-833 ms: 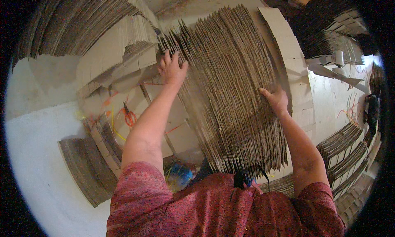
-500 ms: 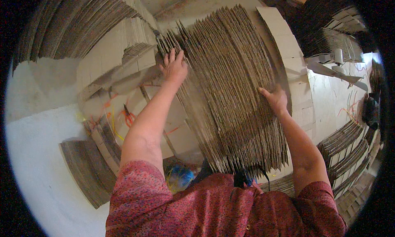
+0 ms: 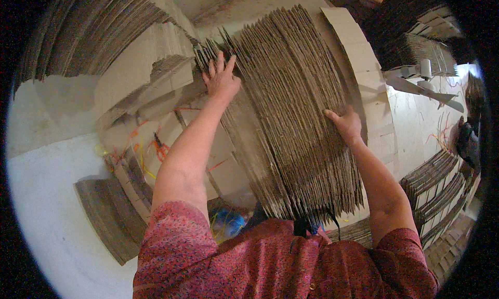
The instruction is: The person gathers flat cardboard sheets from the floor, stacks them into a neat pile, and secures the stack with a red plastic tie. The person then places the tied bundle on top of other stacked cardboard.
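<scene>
In front of me stands a long row of flat brown cardboard sheets (image 3: pixel 296 101), on edge and packed side by side. My left hand (image 3: pixel 223 83) lies with fingers spread over the tops of a few sheets (image 3: pixel 208 52) at the row's left end. These lean away from the main row, baring a sheet's flat face (image 3: pixel 241 122). At the right side of the row rests my right hand (image 3: pixel 347 125), its thumb stretched out over the edges. The other fingers of that hand are partly hidden.
Large cardboard stacks stand at far left (image 3: pixel 93 34) and far right (image 3: pixel 426 55). A fan (image 3: pixel 423 83) sits at the right, above more piled cardboard (image 3: pixel 431 174). A smaller stack (image 3: pixel 112 216) is at lower left, near orange strapping (image 3: pixel 161 148) and a blue item (image 3: pixel 228 221).
My left hand has shifted slightly, its fingers tilting over the leftmost sheets. The gap between those sheets and the main row is wider. My right hand has hardly moved.
</scene>
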Tool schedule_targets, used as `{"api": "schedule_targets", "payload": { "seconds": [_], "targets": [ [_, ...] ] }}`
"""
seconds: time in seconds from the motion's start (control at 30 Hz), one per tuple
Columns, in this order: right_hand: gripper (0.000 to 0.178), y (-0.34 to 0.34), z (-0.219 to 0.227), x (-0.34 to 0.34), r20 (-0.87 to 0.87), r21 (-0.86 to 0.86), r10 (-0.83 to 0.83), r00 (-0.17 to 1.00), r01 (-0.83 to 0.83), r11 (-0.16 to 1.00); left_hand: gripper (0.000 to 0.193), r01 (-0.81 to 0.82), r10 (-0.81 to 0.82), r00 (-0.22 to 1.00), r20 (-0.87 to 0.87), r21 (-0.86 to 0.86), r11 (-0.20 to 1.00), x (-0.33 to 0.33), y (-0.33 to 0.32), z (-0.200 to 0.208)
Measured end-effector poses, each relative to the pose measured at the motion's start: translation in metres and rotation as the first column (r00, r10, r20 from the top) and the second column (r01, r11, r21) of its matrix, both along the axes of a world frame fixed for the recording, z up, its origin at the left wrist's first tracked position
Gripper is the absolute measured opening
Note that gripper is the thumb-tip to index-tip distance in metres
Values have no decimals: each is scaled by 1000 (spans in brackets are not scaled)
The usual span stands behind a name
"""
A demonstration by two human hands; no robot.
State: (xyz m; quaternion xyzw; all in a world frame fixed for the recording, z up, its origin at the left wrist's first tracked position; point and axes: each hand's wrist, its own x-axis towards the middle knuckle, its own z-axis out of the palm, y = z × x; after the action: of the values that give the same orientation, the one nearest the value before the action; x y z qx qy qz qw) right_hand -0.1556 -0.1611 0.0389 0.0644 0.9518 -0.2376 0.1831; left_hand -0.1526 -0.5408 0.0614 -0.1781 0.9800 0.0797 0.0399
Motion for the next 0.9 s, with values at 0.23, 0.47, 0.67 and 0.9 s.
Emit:
{"api": "schedule_targets", "payload": {
  "seconds": [0.23, 0.47, 0.67, 0.9],
  "targets": [
    [84, -3, 9, 0, -24, -21, -5, 1000, 5, 1000, 48, -90, 90, 996, 4, 88, 992, -2, -2, -7],
    [74, -9, 19, 0, 17, 3, -3, 1000, 3, 1000, 65, -84, 86, 989, -117, 24, 996, -3, -2, -20],
    [75, -3, 12, 1, -19, -44, -2, 1000, 1, 999, 56, 16, -16, 1000, -9, 56, 998, -12, 17, 8],
    [82, -2, 4, -1, -22, 48, -5, 1000, 6, 999, 50, -41, 32, 994, 105, 88, 995, -16, 17, 1]
  ]
}}
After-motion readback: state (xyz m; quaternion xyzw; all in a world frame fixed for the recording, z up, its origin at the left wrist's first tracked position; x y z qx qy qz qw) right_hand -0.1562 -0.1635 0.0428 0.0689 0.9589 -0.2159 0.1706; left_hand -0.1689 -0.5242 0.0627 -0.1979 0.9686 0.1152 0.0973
